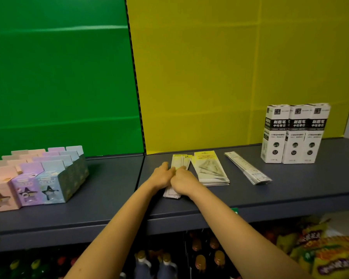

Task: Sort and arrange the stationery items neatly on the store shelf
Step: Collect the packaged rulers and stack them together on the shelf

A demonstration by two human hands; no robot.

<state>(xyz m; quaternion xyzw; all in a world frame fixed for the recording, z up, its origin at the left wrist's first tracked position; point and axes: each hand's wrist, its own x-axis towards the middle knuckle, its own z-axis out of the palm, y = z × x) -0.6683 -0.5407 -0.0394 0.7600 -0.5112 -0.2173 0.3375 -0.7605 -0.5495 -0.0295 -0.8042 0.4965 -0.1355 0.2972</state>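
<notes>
While on the packets (pixel 180 161), both hands (pixel 162 176) (pixel 183 182)

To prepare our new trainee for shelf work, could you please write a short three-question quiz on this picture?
1. Fill in: the back panel behind the pastel boxes is ____.
2. True or false: the three refill boxes stand upright on the shelf.
3. The left hand and right hand are both on the narrow packets. This stack lies: A) just left of the set-square packets; B) on the pastel boxes; C) right of the refill boxes.
Key: 1 green; 2 true; 3 A.
</notes>
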